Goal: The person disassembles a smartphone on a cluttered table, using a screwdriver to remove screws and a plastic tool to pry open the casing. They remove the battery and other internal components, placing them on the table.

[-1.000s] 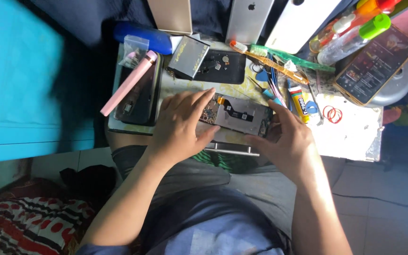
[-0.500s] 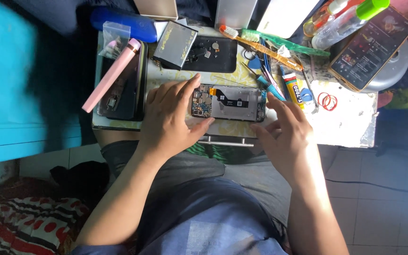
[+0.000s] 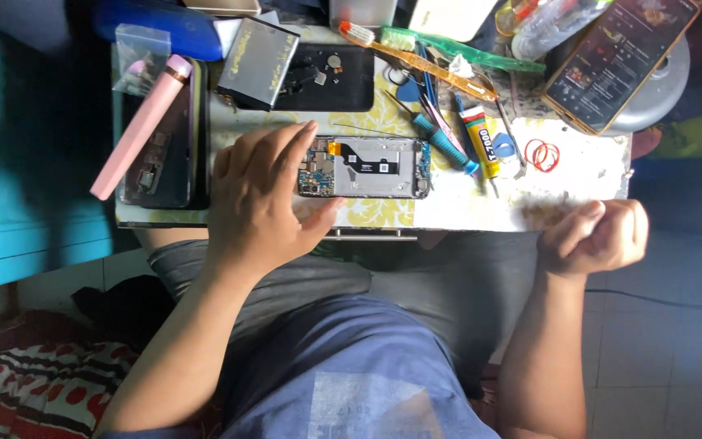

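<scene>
Since half a second ago the right hand [image 3: 599,237] is pulling off the phone [image 3: 365,167] and is now hanging past the tabletop [image 3: 481,213] edge, curled into a loose fist; whether anything is inside it cannot be told. Meanwhile the left hand [image 3: 260,199] is lying spread and flat, fingertips and thumb touching the phone's left end, gripping nothing. Opened, with its circuit board showing, the phone is lying mid-tabletop, its long axis running left to right. Just right of it a small yellow glue tube [image 3: 478,140] is lying, pointing away from the person, its print too small to make out. At the far edge a dark flat battery [image 3: 257,63] is resting tilted, and a lit second phone [image 3: 621,58] is being cut off by the picture's top.
</scene>
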